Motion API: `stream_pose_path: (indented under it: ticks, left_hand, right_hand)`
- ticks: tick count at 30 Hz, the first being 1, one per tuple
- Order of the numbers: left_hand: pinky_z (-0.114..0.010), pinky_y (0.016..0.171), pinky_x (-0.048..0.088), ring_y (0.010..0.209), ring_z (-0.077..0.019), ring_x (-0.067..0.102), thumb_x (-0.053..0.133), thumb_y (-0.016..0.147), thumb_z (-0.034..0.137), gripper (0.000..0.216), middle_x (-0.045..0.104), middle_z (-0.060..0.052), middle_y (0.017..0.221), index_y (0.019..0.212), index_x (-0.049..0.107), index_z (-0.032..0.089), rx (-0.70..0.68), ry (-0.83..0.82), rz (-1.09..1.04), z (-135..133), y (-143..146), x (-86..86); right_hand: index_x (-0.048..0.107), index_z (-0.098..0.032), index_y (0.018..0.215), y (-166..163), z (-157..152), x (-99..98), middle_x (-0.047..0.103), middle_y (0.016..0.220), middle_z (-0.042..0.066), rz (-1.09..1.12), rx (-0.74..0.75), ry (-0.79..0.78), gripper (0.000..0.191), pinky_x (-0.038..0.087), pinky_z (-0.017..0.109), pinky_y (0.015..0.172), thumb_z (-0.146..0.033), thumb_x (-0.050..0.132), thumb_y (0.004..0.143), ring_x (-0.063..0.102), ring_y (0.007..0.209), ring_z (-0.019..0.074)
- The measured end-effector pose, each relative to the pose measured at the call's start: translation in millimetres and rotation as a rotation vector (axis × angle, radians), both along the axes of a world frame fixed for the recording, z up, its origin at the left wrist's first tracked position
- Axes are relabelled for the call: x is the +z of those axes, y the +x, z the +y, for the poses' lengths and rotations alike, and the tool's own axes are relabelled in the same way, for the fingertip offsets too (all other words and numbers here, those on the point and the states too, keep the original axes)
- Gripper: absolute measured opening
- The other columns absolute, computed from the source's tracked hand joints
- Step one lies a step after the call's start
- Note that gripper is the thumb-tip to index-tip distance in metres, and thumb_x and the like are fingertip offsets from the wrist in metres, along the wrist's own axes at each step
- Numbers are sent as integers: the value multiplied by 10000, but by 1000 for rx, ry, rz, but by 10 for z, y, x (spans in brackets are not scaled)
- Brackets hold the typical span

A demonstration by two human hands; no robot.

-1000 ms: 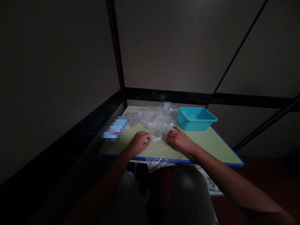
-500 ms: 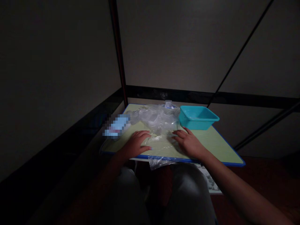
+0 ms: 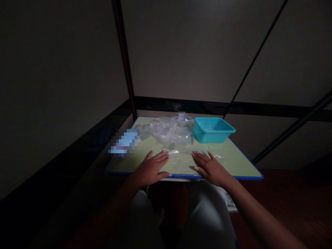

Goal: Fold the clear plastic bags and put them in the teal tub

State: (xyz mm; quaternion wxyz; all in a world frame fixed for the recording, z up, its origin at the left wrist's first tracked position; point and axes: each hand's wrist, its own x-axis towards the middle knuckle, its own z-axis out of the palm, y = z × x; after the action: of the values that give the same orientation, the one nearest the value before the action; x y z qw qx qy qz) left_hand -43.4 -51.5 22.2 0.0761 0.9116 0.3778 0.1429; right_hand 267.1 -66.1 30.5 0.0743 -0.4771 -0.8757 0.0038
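Note:
A clear plastic bag lies spread over the front middle of the yellow-green table, hard to make out against it. My left hand rests flat on its left side, fingers stretched out. On the right side my right hand lies palm down with its fingers spread. Neither hand grips anything. Beyond my fingertips sits a crumpled heap of clear plastic bags.
A turquoise plastic basin stands at the back right of the table. At the left edge is a light-blue item, blurred out by pixels. A small clear packet lies behind the heap. Walls close in behind and on the left.
Both hands have come down flat and nearer the front edge. The plastic that hung over that edge now lies on the tabletop. The view has shifted slightly.

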Motion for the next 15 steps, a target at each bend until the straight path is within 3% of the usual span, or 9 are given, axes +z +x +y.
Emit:
stream_pose_path:
  ticks: [5, 9, 12, 15]
  left_hand:
    - [-521, 1112, 81, 1376, -253, 246, 538, 857, 437, 576, 360, -86, 1456, 1382, 368, 273, -1, 21, -52, -19, 140, 80]
    - [-497, 1123, 76, 1381, -237, 233, 541, 862, 420, 563, 373, -70, 1451, 1380, 371, 278, -63, 43, -90, -6, 342, 172]
    - [-486, 1127, 49, 1387, -226, 219, 550, 860, 424, 579, 337, -62, 1472, 1388, 353, 292, -119, 61, -65, 140, 494, 198]
    - [-485, 1122, 47, 1400, -208, 181, 494, 888, 453, 556, 275, -41, 1499, 1400, 313, 335, -148, 68, -19, 427, 603, 164]
  right_hand:
    - [199, -259, 1460, 90, -57, -21, 289, 1482, 115, 16, 20, -33, 594, 117, 611, 1071, -467, 360, 927, 291, 1347, 274]
    - [122, -280, 1471, 52, -149, 31, 239, 1498, 134, 13, 91, -40, 824, 28, 658, 1046, -605, 499, 813, 272, 1346, 330]
    - [111, -289, 1470, 23, -195, 50, 227, 1500, 143, -1, 136, -34, 956, 0, 670, 1032, -636, 594, 721, 270, 1340, 360]
    - [116, -307, 1467, -2, -217, 42, 214, 1503, 138, -16, 156, -41, 940, 14, 664, 1035, -595, 616, 725, 262, 1346, 347]
